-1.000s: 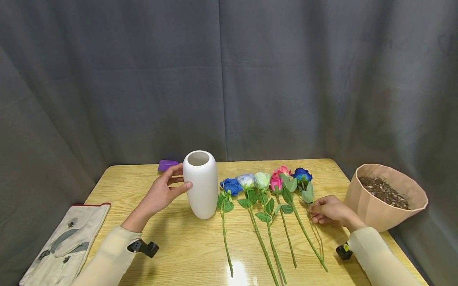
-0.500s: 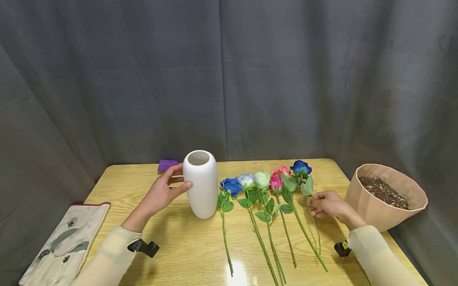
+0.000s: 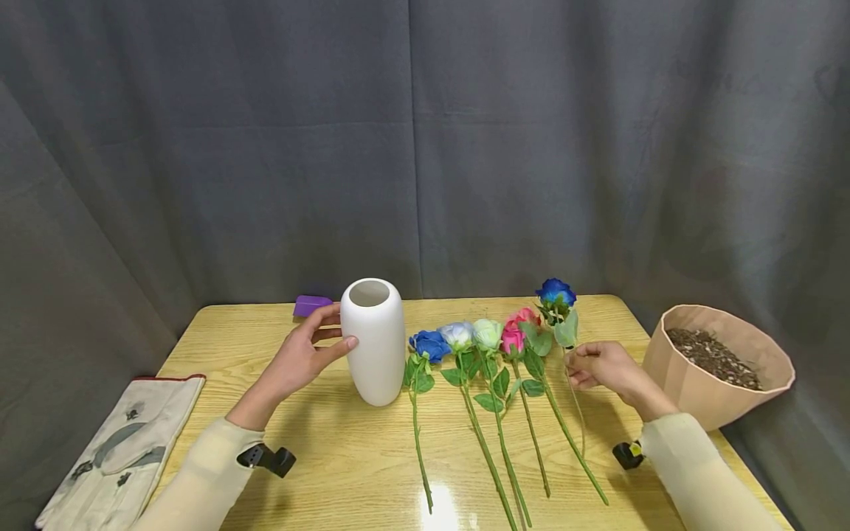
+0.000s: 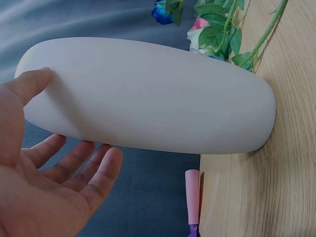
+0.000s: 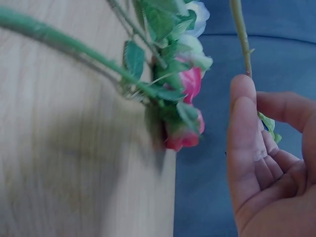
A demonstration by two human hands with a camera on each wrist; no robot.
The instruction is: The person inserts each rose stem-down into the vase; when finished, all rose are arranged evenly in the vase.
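A tall white vase (image 3: 378, 361) stands upright on the table (image 3: 319, 457). My left hand (image 3: 299, 365) holds it near the top, thumb at the front and fingers round the side, as the left wrist view shows. My right hand (image 3: 607, 369) pinches the stem (image 5: 243, 37) of a dark blue rose (image 3: 556, 292) between thumb and index finger. The rose's head is raised and its stem hangs down toward the table. Left of this hand lie several cut roses in a row: a blue rose (image 3: 429, 345), pale blue rose (image 3: 457, 336), pale green rose (image 3: 488, 334) and pink roses (image 3: 513, 337).
A pinkish ribbed pot (image 3: 677, 383) of soil stands at the right edge, beside my right wrist. A purple trowel (image 3: 311, 305) with a pink handle (image 4: 193, 197) lies behind the vase. Folded cloth gloves (image 3: 126, 450) lie at the left. Grey curtains surround the table.
My right hand has lifted the dark blue rose from the table and moved it up and slightly left. My left hand and the vase have stayed in place.
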